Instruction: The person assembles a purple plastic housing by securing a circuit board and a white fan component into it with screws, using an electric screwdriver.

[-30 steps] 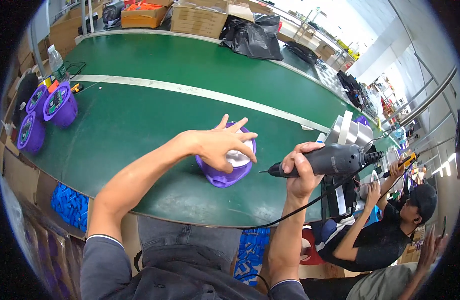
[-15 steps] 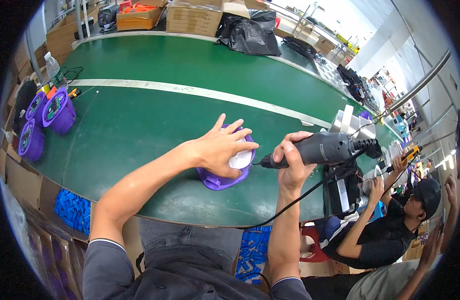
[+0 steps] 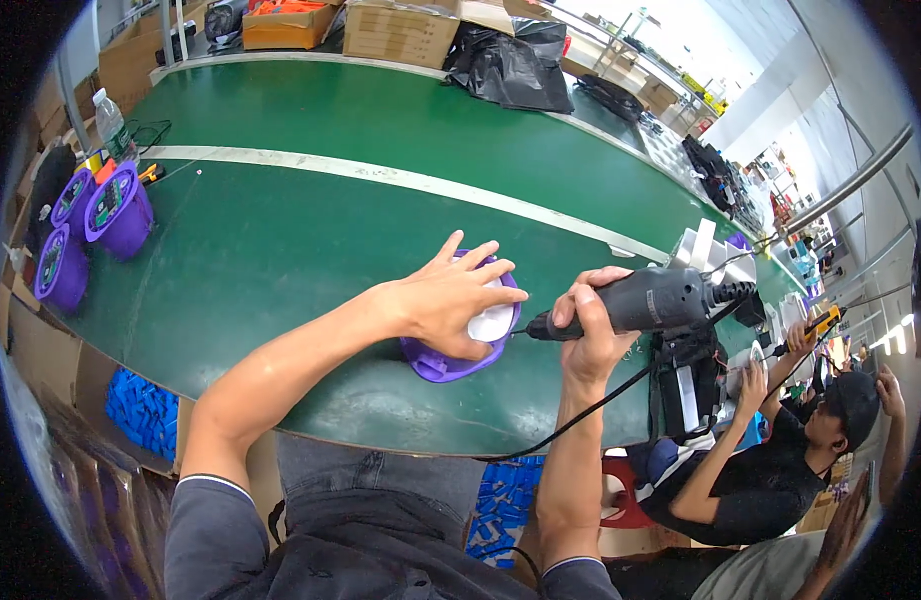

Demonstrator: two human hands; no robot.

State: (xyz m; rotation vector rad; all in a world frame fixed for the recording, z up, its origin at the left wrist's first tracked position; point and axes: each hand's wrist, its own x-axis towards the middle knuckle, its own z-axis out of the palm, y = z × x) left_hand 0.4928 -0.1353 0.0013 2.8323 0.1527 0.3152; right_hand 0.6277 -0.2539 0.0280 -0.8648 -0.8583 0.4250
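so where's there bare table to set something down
Free: the green table between the three purple tubs and the left hand. Another free stretch lies beyond the white strip, short of the black bag. Crowded: the right side, with the silver cylinder and the hand-held power tool.

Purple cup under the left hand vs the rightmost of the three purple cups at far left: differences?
Fill: the near cup shows a white part; the far-left cup shows a green circuit board.
Contact: the near cup has the left hand spread over it; no hand is on the far-left cup.
Shared: both are purple, on the green table.
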